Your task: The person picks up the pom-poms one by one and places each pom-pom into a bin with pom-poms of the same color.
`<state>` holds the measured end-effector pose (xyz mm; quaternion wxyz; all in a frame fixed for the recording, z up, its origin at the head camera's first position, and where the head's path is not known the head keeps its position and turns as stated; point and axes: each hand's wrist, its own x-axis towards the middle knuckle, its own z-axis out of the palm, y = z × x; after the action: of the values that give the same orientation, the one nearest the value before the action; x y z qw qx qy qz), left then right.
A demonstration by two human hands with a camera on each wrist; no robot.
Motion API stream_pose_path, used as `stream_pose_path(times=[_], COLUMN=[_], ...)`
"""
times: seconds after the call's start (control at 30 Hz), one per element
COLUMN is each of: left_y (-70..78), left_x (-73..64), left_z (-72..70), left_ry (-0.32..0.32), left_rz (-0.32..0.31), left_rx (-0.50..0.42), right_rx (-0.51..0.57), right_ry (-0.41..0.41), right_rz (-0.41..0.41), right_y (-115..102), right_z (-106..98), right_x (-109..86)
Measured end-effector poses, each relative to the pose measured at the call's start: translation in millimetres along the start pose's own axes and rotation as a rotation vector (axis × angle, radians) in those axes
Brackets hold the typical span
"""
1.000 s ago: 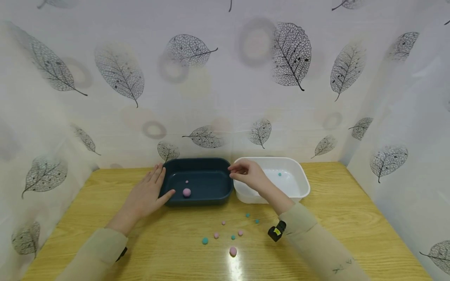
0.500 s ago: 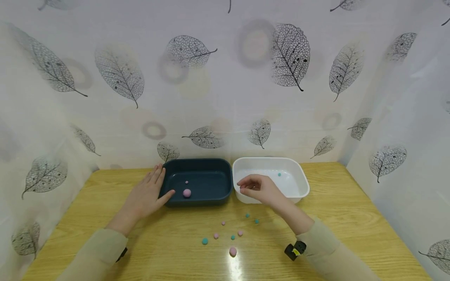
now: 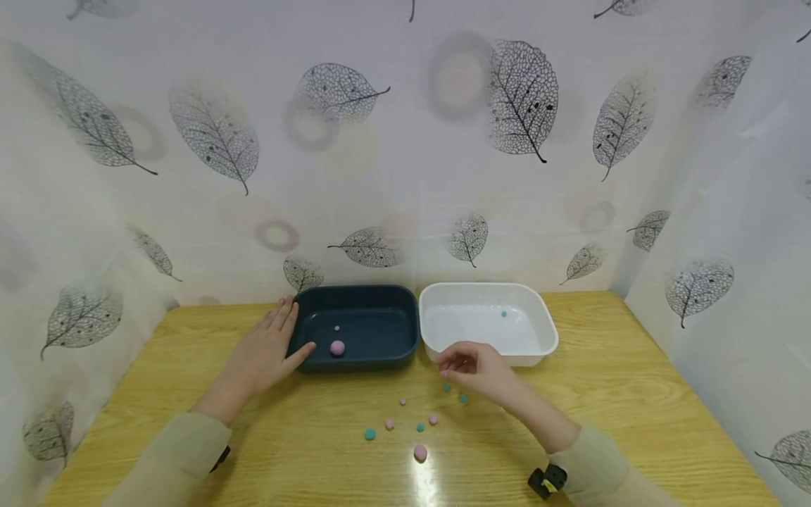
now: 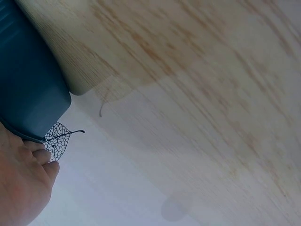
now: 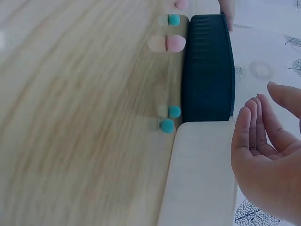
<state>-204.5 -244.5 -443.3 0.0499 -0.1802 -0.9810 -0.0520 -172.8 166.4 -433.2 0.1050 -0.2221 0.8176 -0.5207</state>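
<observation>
At the left end of a dark blue tray [image 3: 380,329], my left hand [image 3: 261,353] rests with fairly straight fingers along the side and the thumb over the front rim. A larger pink ball [image 3: 337,348] and a tiny pink ball [image 3: 336,328] lie inside that tray. My right hand [image 3: 479,371] hovers at the front rim of the white tray [image 3: 465,325], fingers loosely bent. In the right wrist view its thumb and fingers [image 5: 242,127] stand apart with nothing between them. Just below it on the table are two small teal balls, one nearer [image 3: 463,398] and one farther [image 3: 446,388].
One teal ball [image 3: 503,314] sits in the white tray. Loose on the wooden table [image 3: 304,451] are a big pink ball [image 3: 420,453], a teal ball [image 3: 370,434] and several smaller pink and teal ones. A leaf-print curtain [image 3: 412,176] hangs behind the trays.
My right hand has come back from the gap between the trays, across the white tray, toward the front and slightly right. My left hand stays where it was.
</observation>
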Motion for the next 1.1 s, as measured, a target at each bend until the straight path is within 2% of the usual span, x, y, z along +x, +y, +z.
stream_pose_path(times=[0.3, 0.67, 0.93, 1.1], left_y=[0.0, -0.2, 0.6, 1.5], left_x=[0.0, 0.4, 0.4, 0.0], left_z=[0.8, 0.5, -0.3, -1.5], left_ry=[0.000, 0.002, -0.002, -0.006], left_rz=[-0.002, -0.002, -0.002, -0.006], left_rx=[-0.009, -0.005, -0.001, -0.009], right_rx=[-0.030, -0.041, -0.053, -0.123], right_ry=[-0.043, -0.079, -0.113, -0.126], right_rz=[-0.029, -0.064, -0.024, -0.021], right_y=[11.2, 18.2, 23.6, 24.6], right_z=[10.2, 19.3, 22.5, 24.9], right_x=[-10.9, -12.4, -14.7, -14.6])
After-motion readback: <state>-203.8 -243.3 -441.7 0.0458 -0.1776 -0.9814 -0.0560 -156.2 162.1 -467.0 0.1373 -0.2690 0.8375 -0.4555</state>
